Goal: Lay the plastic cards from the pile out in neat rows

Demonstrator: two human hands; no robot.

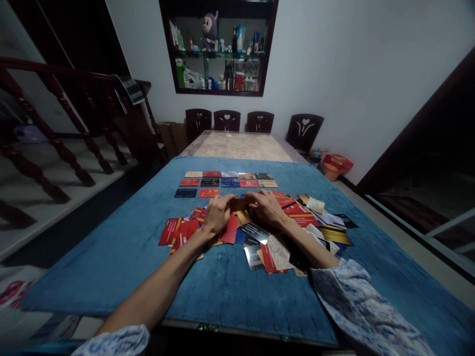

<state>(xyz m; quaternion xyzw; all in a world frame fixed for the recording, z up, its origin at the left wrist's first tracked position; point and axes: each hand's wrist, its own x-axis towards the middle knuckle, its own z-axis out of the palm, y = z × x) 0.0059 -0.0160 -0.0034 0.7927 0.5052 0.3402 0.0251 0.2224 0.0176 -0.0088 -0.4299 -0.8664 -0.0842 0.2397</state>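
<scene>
My left hand [218, 213] and my right hand [265, 206] face each other over the middle of the card pile. Between their closed fingers is a plastic card [240, 201], held at both ends and tilted so that mostly a brownish side shows; whether it is a single card or a small stack I cannot tell. Below and around both hands lies a loose heap of cards, among them a red card [230, 230], a black-and-silver card [255, 232] and a gold card [336, 235]. Just beyond my fingers, an orange-red card [209, 193] and a dark blue card [186, 193] lie flat.
Further back, cards lie in neat rows, with a black card [210, 183] among them. A blue cloth [122, 237] covers the near part of the long table [241, 144]. Several dark chairs [226, 120] stand at its far end. A stair railing [63, 133] runs along the left.
</scene>
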